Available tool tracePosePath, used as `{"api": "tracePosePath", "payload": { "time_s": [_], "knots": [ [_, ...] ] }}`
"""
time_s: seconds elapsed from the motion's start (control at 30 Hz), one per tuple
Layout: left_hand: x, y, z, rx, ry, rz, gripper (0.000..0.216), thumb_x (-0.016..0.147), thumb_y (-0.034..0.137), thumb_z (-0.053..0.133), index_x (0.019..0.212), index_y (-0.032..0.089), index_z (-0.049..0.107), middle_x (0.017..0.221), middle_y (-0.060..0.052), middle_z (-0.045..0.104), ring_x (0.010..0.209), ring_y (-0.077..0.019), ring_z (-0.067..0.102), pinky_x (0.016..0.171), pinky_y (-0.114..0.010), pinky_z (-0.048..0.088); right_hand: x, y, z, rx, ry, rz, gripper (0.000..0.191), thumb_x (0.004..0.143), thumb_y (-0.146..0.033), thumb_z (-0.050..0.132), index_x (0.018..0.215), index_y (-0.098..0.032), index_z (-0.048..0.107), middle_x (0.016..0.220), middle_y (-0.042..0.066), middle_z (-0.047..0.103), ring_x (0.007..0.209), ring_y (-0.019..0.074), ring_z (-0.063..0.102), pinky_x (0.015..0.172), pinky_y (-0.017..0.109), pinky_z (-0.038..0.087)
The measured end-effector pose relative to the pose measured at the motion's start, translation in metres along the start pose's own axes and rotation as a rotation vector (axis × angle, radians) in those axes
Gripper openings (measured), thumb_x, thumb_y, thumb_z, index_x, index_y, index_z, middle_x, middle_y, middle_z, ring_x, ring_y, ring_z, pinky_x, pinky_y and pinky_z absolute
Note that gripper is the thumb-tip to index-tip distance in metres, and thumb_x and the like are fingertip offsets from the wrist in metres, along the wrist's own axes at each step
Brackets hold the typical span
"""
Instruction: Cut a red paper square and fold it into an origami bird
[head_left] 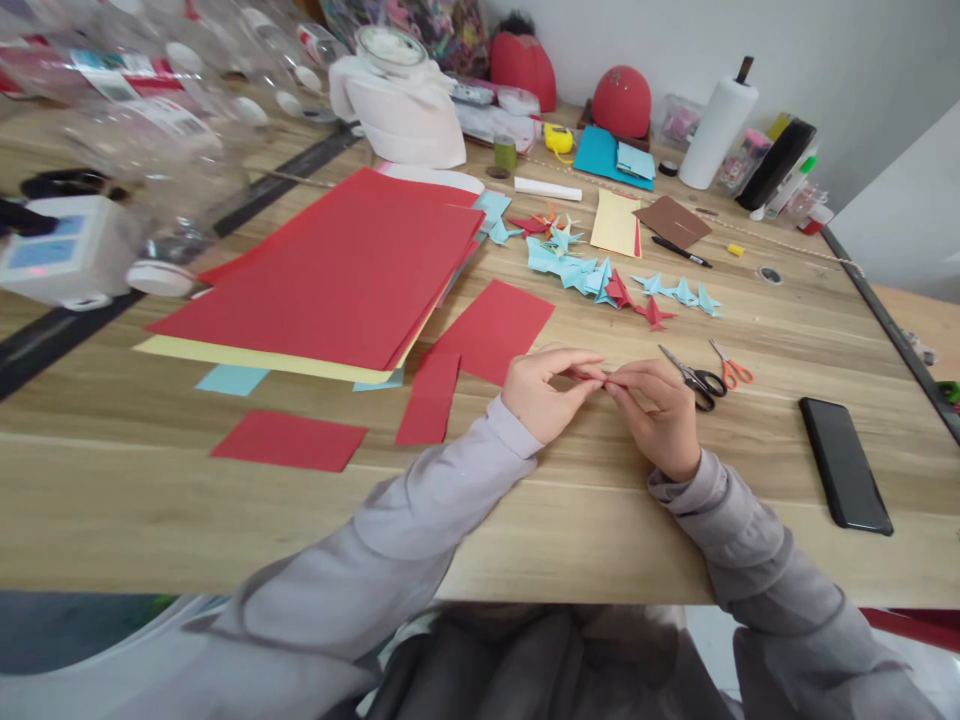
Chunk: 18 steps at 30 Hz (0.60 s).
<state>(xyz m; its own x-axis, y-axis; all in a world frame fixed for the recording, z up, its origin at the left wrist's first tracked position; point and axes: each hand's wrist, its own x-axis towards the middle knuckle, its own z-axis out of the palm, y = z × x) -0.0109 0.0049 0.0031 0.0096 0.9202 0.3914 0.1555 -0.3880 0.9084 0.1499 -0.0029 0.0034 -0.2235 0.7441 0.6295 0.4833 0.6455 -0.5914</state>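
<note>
My left hand [546, 392] and my right hand [660, 408] meet above the table, both pinched closed on a small piece of folded red paper [576, 376]. Fingers hide most of the piece, so its folded shape cannot be made out. Just left of my left hand lie a square red sheet [496, 328] and a narrow red strip [430, 400]. Another red paper rectangle [289, 441] is farther left. Beside my right hand rest black-handled scissors [699, 382] and smaller orange-handled scissors [732, 366]. Beyond the hands sit several blue paper cranes [574, 272] and a red paper crane [656, 314].
A stack of large red sheets [322, 270] covers the left middle. Plastic bottles [165, 150] crowd the far left. A black phone [845, 465] lies at right. Toward the back are a marker [681, 251], yellow paper [615, 222], a tape measure [557, 138] and a white roll [718, 133].
</note>
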Motion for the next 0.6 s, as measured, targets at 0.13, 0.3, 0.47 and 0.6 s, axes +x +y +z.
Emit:
{"api": "tracePosePath", "payload": {
  "time_s": [0.13, 0.3, 0.47, 0.6],
  "knots": [
    [0.000, -0.001, 0.000, 0.101, -0.034, 0.111, 0.019, 0.069, 0.012, 0.067, 0.085, 0.021, 0.074, 0.075, -0.005, 0.074, 0.077, -0.0197, 0.067, 0.080, -0.036, 0.054, -0.001, 0.001, 0.001, -0.025, -0.042, -0.008, 0.015, 0.084, -0.017, 0.057, 0.082, -0.022, 0.070, 0.080, 0.007, 0.069, 0.080, 0.0203, 0.063, 0.074, 0.037, 0.052],
    [0.001, -0.002, -0.002, 0.118, -0.065, 0.005, 0.023, 0.072, 0.013, 0.066, 0.093, 0.020, 0.073, 0.075, -0.006, 0.075, 0.087, -0.0227, 0.067, 0.088, -0.041, 0.051, 0.000, 0.001, 0.001, -0.049, -0.071, -0.011, 0.019, 0.086, -0.016, 0.052, 0.082, -0.019, 0.070, 0.079, 0.009, 0.068, 0.077, 0.0211, 0.062, 0.072, 0.037, 0.051],
    [0.006, -0.005, -0.007, 0.168, -0.091, 0.009, 0.027, 0.073, 0.013, 0.064, 0.098, 0.020, 0.072, 0.079, -0.005, 0.076, 0.096, -0.0237, 0.066, 0.096, -0.043, 0.047, 0.000, 0.005, 0.000, -0.085, -0.097, -0.001, 0.024, 0.088, -0.016, 0.047, 0.088, -0.021, 0.071, 0.080, 0.008, 0.067, 0.077, 0.0207, 0.062, 0.071, 0.035, 0.050],
    [0.009, -0.007, -0.011, 0.198, -0.116, 0.014, 0.027, 0.076, 0.015, 0.061, 0.100, 0.020, 0.071, 0.082, -0.005, 0.076, 0.096, -0.0229, 0.067, 0.097, -0.041, 0.046, -0.001, 0.008, 0.000, -0.126, -0.125, 0.026, 0.026, 0.088, -0.015, 0.045, 0.091, -0.020, 0.071, 0.081, 0.008, 0.067, 0.077, 0.0201, 0.062, 0.070, 0.033, 0.050]
  ]
}}
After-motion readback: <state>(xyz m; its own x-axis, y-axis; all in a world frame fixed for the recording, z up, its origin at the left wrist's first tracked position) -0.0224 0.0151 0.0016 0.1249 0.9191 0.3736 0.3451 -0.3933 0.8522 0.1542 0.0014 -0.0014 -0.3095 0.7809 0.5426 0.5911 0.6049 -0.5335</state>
